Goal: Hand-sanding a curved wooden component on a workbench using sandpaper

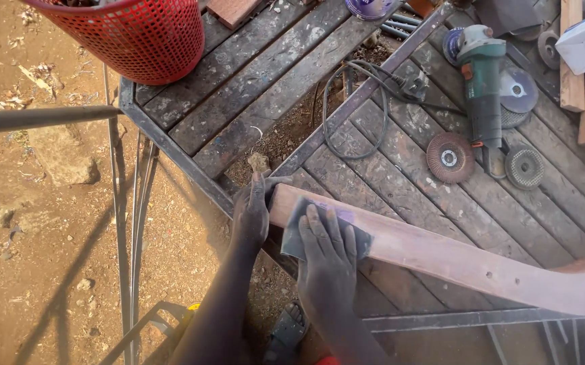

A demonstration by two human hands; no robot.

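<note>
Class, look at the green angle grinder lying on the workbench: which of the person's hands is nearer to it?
Right. The right hand presses sandpaper on the wooden piece, below-left of the angle grinder; the left hand grips its end, farther left.

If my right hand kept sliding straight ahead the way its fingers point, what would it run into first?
Past the sandpaper under the right hand, the line crosses bare workbench slats; the black power cord looks like the first thing met, though depth is uncertain.

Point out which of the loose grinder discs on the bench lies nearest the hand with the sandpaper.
The reddish-brown flap disc, left of the green angle grinder's handle. The dark disc and the grey cutting disc lie farther right of the right hand.
</note>
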